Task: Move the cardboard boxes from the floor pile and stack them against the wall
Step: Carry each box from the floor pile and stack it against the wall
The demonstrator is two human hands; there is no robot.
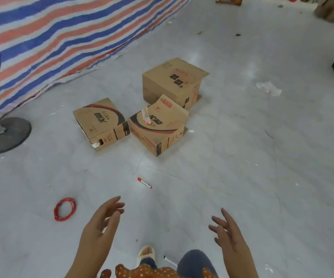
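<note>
Facing 3 cardboard boxes (158,109), hands empty

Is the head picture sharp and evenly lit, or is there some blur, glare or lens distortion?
Head view: soft, even light with only faint shadows under the cardboard boxes; a pale glare patch on the floor; the striped tarp bows from wide-angle distortion; both the left hand and right hand look slightly blurred.

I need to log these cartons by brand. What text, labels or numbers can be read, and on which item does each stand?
Large box: bold black characters on top and side, upside down to the camera, too blurred to read.
Left small box: large black characters on top, not legible; its side label is too small.
Right small box: black characters on top plus a red label, both unreadable.
Red marker: no readable print.
</note>
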